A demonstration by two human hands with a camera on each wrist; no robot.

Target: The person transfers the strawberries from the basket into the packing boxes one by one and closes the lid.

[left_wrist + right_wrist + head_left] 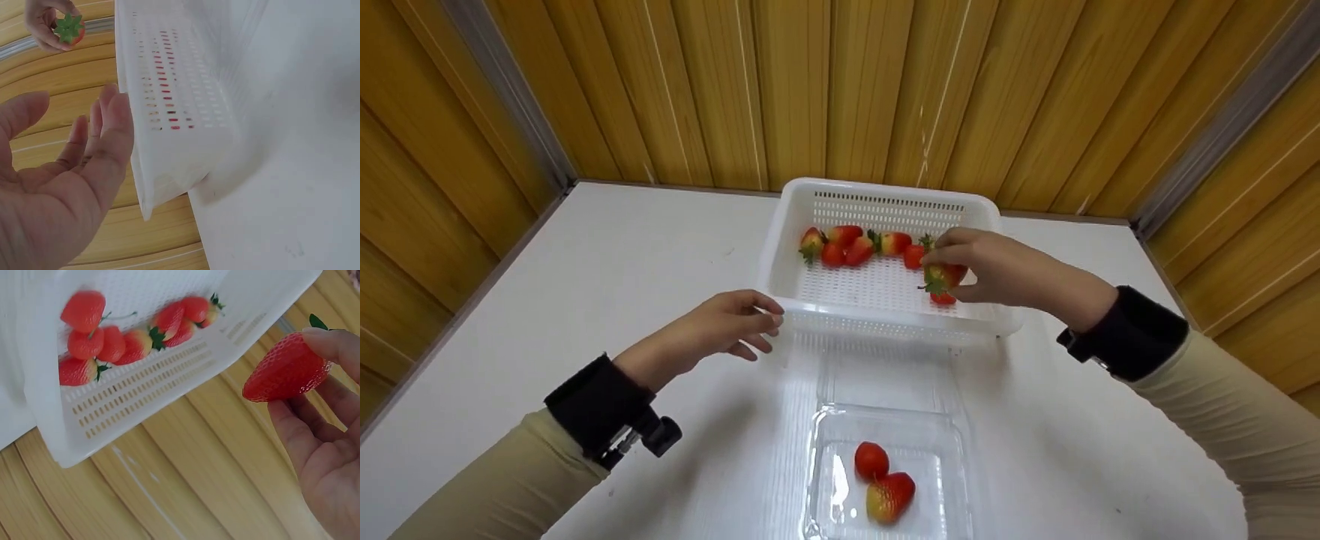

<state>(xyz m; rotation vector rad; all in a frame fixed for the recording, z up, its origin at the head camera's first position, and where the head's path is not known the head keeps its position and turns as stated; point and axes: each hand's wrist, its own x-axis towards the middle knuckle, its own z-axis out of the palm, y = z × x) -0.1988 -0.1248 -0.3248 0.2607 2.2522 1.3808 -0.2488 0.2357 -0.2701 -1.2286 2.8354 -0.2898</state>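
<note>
1. Clear container (877,409), on the surface (690,465) nearer me than both hands: two strawberries (891,496) lie inside. A fruit dropped from height could bruise them.
2. Left hand (716,330): holds nothing, fingers loosely bent at the near-left corner of the white basket (885,315). I cannot confirm contact; a careless push could shift it.
3. Right hand (997,266): pinches one strawberry (289,368) above the basket's right end. Slipping is possible, caused by its glossy taper; over-squeezing could crush it.
4. Held unit: red, seed-dimpled, pointed, green-leaved; yellowish near the leaves.
5. Remaining strawberries (859,250), in the basket beyond my left hand: red, several yellow-shouldered.
</note>
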